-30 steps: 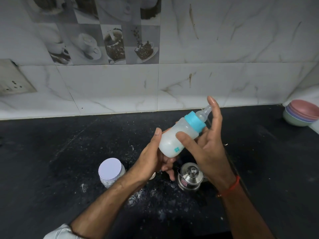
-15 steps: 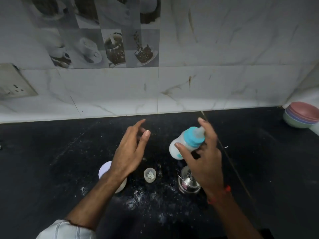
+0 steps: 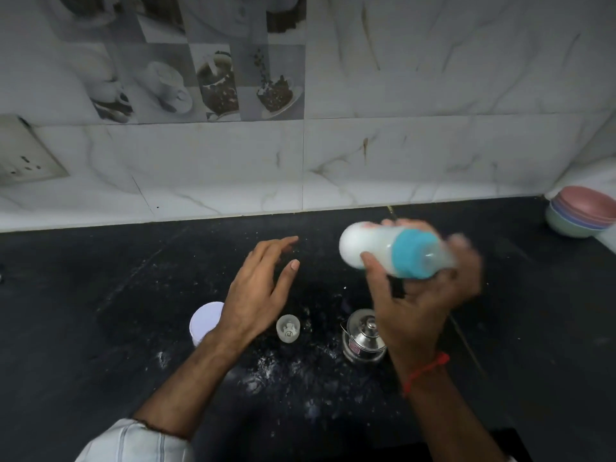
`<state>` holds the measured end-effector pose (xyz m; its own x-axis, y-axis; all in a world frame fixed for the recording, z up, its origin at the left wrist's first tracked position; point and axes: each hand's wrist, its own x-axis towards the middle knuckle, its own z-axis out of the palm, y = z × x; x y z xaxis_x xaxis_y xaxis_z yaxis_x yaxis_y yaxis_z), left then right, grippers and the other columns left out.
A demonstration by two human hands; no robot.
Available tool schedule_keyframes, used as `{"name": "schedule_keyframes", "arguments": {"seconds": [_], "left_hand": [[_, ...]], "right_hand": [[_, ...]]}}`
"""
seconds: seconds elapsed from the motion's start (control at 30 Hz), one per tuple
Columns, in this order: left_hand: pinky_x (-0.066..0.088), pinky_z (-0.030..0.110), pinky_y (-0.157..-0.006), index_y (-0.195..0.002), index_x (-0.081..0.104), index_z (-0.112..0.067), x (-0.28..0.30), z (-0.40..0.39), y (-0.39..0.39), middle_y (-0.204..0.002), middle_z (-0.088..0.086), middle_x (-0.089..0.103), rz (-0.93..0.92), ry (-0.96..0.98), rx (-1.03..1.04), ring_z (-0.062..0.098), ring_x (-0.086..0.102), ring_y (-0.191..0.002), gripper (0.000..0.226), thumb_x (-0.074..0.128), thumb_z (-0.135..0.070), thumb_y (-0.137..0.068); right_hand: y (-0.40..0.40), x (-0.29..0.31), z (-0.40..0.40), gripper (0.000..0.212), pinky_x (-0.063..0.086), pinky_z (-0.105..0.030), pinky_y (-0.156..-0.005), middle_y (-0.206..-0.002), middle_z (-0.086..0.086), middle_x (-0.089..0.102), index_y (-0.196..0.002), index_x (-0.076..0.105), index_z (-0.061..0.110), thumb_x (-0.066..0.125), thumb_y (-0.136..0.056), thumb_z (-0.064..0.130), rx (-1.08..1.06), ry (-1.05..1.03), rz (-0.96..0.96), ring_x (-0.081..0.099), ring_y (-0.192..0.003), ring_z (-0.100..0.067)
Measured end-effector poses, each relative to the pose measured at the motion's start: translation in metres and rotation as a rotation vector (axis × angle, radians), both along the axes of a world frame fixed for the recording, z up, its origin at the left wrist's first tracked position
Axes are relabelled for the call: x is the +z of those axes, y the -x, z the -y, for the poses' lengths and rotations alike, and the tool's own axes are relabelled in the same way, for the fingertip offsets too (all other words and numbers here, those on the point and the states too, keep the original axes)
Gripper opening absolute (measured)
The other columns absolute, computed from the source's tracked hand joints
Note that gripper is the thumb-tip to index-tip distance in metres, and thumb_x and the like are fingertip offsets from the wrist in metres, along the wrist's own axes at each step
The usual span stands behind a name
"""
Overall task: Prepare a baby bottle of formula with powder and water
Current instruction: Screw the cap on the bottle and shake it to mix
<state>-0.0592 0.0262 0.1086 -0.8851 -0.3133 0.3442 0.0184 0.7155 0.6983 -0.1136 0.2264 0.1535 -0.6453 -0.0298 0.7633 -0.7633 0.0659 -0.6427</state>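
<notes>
- The wall of pale marbled tiles fills the top half of the view, with a block of grey coffee-cup picture tiles at upper left and a switch plate at the far left edge.
- The black worktop runs across the lower half, dusted with white powder in front of the person.
- The right hand is raised above the worktop, its grip closed around the baby bottle; thumb on the near side, fingers wrapped behind. A red thread circles that wrist.
- The left hand hangs over the worktop holding nothing, fingers spread apart and pointing toward the wall; a pale striped sleeve shows at the bottom edge.
- The bottle lies roughly level in the air, base to the left, teal collar and clear teat to the right, white liquid inside; the teat end and fingertips are blurred.
- A stack of pastel bowls sits at the far right, well apart from the hands.
- A small steel lidded pot stands on the worktop just below the right hand.
- A white-lidded jar stands partly hidden behind the left wrist.
- 1 small clear cap stands between jar and pot.
</notes>
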Motion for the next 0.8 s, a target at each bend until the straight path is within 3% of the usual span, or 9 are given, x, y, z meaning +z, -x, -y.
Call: {"name": "schedule_keyframes", "arguments": {"seconds": [0.07,0.1,0.2,0.3,0.47,0.57,0.7,0.8], "left_hand": [[0.056,0.039,-0.092,-0.147,0.051,-0.036,0.0,-0.001,-0.001,-0.134,-0.015,0.057,-0.012,0.003,-0.02,0.007,0.059,-0.116,0.041,0.055,-0.036,-0.106],[0.056,0.036,-0.09,-0.147,0.051,-0.037,0.001,-0.002,-0.002,-0.134,-0.015,0.057,-0.015,0.005,-0.036,0.006,0.058,-0.116,0.041,0.055,-0.036,-0.106],[0.052,0.024,-0.087,-0.145,0.054,-0.036,0.002,-0.001,-0.002,-0.132,-0.015,0.058,-0.052,-0.025,-0.059,0.005,0.061,-0.115,0.04,0.057,-0.031,-0.105],[0.048,0.012,-0.083,-0.141,0.059,-0.031,0.002,0.0,-0.001,-0.125,-0.011,0.063,-0.081,-0.115,-0.039,0.006,0.063,-0.106,0.038,0.06,-0.019,-0.105],[0.048,0.009,-0.082,-0.138,0.063,-0.029,0.0,0.003,-0.008,-0.121,-0.01,0.066,-0.081,-0.145,-0.04,0.007,0.064,-0.107,0.035,0.06,-0.017,-0.105],[0.055,0.021,-0.082,-0.136,0.064,-0.031,-0.003,0.006,-0.015,-0.116,-0.01,0.071,-0.071,-0.218,-0.009,0.01,0.067,-0.105,0.033,0.061,-0.021,-0.105],[0.06,0.038,-0.089,-0.139,0.061,-0.029,-0.006,0.012,-0.028,-0.11,-0.011,0.076,-0.06,-0.35,0.028,0.011,0.072,-0.107,0.034,0.06,-0.026,-0.105],[0.06,0.041,-0.093,-0.139,0.06,-0.029,-0.01,0.02,-0.039,-0.11,-0.012,0.077,-0.08,-0.36,0.054,0.013,0.074,-0.106,0.035,0.058,-0.029,-0.104]], "right_hand": [[0.008,-0.024,0.002,0.078,0.054,-0.039,-0.107,-0.142,0.031,0.047,-0.141,0.045,0.03,0.086,-0.08,0.006,0.107,-0.174,0.297,0.058,-0.128,-0.006],[0.008,-0.033,0.002,0.078,0.056,-0.045,-0.103,-0.14,0.022,0.053,-0.143,0.045,0.036,0.085,-0.081,0.011,0.172,-0.192,0.481,0.063,-0.123,-0.01],[0.006,-0.043,-0.002,0.078,0.061,-0.047,-0.095,-0.132,0.0,0.062,-0.142,0.043,0.045,0.083,-0.084,0.012,0.219,0.013,0.712,0.072,-0.11,-0.02],[0.007,-0.042,-0.003,0.077,0.06,-0.045,-0.096,-0.132,-0.01,0.064,-0.143,0.041,0.047,0.081,-0.086,0.014,0.272,0.155,0.794,0.072,-0.113,-0.021],[0.009,-0.038,0.002,0.074,0.062,-0.034,-0.088,-0.126,-0.012,0.067,-0.145,0.041,0.042,0.076,-0.089,0.008,0.335,0.176,0.859,0.072,-0.111,-0.021],[0.015,-0.039,0.009,0.075,0.062,-0.042,-0.093,-0.127,-0.013,0.066,-0.145,0.041,0.039,0.077,-0.088,0.006,0.343,0.128,0.857,0.071,-0.112,-0.025],[0.028,-0.052,0.019,0.081,0.06,-0.04,-0.097,-0.126,-0.009,0.068,-0.145,0.038,0.036,0.079,-0.085,0.001,0.336,0.064,0.869,0.073,-0.11,-0.022],[0.039,-0.065,0.026,0.087,0.057,-0.042,-0.102,-0.127,-0.004,0.067,-0.144,0.038,0.041,0.084,-0.081,0.003,0.288,-0.088,0.81,0.072,-0.11,-0.019]]}}
